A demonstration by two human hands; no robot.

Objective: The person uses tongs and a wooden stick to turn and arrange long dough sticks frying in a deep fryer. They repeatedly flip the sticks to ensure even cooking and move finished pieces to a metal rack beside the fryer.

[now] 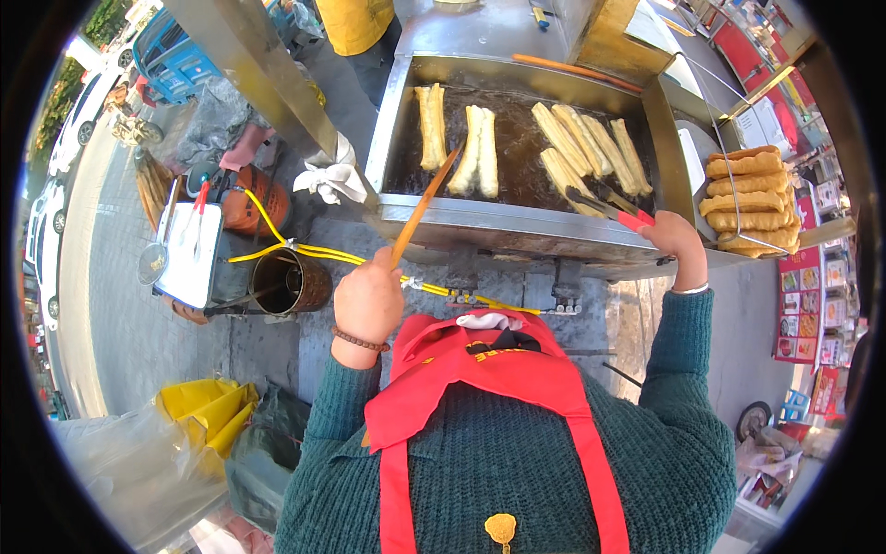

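My left hand [369,305] grips a long wooden stick [426,208], whose tip reaches over the oil beside a pale dough stick [475,152]. Another pale one [431,128] floats at the fryer's left. In my right hand [675,242] are tongs with red grips [633,219]; their dark jaws are at the lower end of a fried dough stick [564,176] in the right-hand group of several. Whether the jaws pinch it I cannot tell. The rectangular metal fryer [512,211] holds dark oil. Browned dough sticks [751,201] are stacked in a wire rack at the right.
An orange-brown rod [578,73] lies along the fryer's far rim. A metal post [270,76] with a white cloth [332,173] tied on stands at the left. Yellow gas hoses [325,251] run below the fryer, near a rusty metal bucket [289,280]. A person in yellow [356,24] stands beyond.
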